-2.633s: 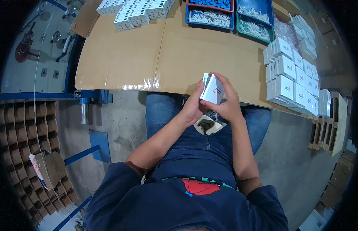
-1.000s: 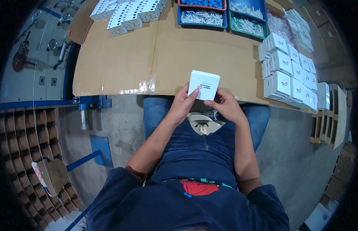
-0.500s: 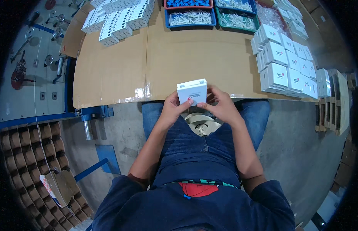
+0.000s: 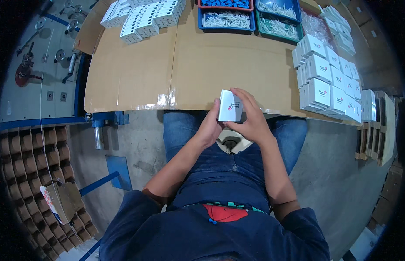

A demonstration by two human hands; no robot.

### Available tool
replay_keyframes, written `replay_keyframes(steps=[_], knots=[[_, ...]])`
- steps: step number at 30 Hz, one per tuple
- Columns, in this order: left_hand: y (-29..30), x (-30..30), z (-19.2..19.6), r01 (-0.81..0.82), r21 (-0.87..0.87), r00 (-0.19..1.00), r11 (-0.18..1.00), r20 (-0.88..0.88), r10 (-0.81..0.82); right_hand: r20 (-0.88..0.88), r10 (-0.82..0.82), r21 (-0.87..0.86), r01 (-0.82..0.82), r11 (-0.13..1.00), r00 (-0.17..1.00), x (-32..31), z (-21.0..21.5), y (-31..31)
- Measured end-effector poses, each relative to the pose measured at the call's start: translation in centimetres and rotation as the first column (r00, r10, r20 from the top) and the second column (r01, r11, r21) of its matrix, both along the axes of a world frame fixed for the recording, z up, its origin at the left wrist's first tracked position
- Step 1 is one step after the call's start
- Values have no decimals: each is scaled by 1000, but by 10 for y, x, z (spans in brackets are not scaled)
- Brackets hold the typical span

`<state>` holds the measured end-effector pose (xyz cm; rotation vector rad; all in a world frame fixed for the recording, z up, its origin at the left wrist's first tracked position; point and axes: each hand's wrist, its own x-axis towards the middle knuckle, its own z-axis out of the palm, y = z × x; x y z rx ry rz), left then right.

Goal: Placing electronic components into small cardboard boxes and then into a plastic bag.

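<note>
Between my two hands is a small white box (image 4: 229, 107) with dark and red print on its face, held over the table's front edge. My left hand (image 4: 210, 125) grips its left side, thumb along the edge. My right hand (image 4: 251, 116) wraps the right side, with fingers over the far corner and thumb below. At the right of the table stand stacked white boxes (image 4: 320, 93) with similar print. More white boxes (image 4: 152, 24), with dark openings along their sides, are piled at the far left.
Brown cardboard covers the table (image 4: 137, 74). At the back are a blue tray (image 4: 226, 29) of white pieces, a red tray (image 4: 225, 7) of blue pieces and a green tray (image 4: 278, 38). A blue metal bench (image 4: 30, 100) stands left, a cardboard divider grid (image 4: 35, 174) below it, wooden pallets (image 4: 387, 126) right.
The white box has turned in my hands, its printed face rotated and its top edge no longer toward me. My left hand has shifted right along its side. The whole view has shifted slightly.
</note>
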<state>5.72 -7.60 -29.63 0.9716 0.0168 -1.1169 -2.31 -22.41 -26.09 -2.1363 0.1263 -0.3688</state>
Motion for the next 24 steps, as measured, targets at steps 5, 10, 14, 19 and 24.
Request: replay_keyframes(steps=[5,10,14,19,24], knots=[[-1,2,18,9,-97,990,995,-137,-22,-26,-46,194,50,980,999,-3,6,-2],[0,5,20,-25,-136,992,990,-127,8,17,-104,4,104,995,994,-2,4,-7],[3,6,9,11,-119,996,993,-91,-21,17,-49,-36,50,998,999,1,3,-3],[1,4,9,-2,-104,997,995,-81,-6,32,-41,-71,43,997,999,3,1,-1],[2,3,8,5,-93,999,996,-53,-10,53,-43,-75,47,996,998,3,-1,1]])
